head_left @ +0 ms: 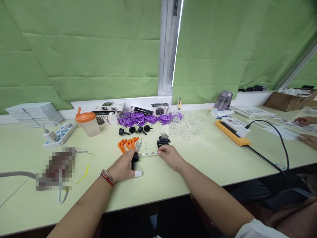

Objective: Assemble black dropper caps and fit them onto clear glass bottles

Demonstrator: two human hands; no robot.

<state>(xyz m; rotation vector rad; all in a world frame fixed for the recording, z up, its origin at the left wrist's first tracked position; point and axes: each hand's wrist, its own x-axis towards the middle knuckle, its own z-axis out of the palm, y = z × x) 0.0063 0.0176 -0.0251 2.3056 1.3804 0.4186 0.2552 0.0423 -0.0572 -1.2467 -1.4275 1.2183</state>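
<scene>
My left hand (125, 166), its thumb wrapped in white, is closed round a black plastic part (135, 157) with a downward stem. A thin metal rod (148, 154) runs rightward from that part, and the fingertips of my right hand (170, 156) pinch its far end. Just beyond lie orange angled pieces (129, 144), loose metal pins (139, 145) and a few tiny bits. Black tube-like pieces (162, 141) and springs (164, 135) lie beyond my right hand. Farther back, several black parts with rods (140, 129) stand in a row.
Purple plastic pieces (135, 119), clear cups (187, 133) and cartons (159, 109) line the back. On the left are an orange-lidded shaker (88, 123) and a white power strip (68, 130); on the right, an orange power strip (231, 133). Another person's hands (305, 121) are at far right.
</scene>
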